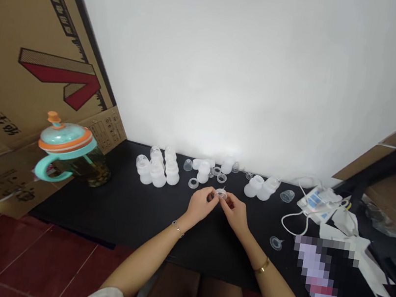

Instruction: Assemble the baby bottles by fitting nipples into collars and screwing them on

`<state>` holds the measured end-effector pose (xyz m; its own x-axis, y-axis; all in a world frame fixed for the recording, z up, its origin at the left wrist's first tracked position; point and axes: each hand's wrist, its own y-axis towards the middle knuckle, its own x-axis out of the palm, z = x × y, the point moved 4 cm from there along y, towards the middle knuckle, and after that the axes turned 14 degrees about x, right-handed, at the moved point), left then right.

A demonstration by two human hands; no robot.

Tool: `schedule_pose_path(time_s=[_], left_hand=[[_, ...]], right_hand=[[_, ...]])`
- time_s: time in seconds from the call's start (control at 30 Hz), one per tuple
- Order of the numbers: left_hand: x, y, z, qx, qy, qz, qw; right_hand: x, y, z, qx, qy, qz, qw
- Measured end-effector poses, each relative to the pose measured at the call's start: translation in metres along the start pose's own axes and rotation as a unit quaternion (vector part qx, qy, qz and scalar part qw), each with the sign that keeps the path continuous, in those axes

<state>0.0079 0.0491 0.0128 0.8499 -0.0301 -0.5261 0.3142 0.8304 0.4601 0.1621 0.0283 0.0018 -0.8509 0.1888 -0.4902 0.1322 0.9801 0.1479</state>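
Watching from afar, I see the left hand [201, 203] and right hand [236, 213] pinching a white ring [220, 192] from opposite sides — probably to steady it — over the black table [117, 213]. Capped bottles [157, 175] stand clustered leftward, presumably to keep them apart from the loose collars [193, 186] nearer the hands.

Makeshift workspace, home or workshop unclear: baby bottles [158, 176] are occupying black table [125, 212], cardboard carton [3, 30] is standing alongside, red floor tiles [32, 262] are showing.
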Motion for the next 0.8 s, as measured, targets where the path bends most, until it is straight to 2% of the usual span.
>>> schedule_pose_path(time_s=[0.47,0.8], left_hand=[[-0.0016,0.0008,0.0015,-0.003,0.007,-0.003,1.000],[-0.0012,-0.0001,0.0003,-0.013,0.016,0.017,1.000]], right_hand=[[0.0018,0.0001,-0.0004,0.000,-0.005,0.000,1.000],[0.0007,0.0016,-0.0006,0.020,0.005,-0.017,1.000]])
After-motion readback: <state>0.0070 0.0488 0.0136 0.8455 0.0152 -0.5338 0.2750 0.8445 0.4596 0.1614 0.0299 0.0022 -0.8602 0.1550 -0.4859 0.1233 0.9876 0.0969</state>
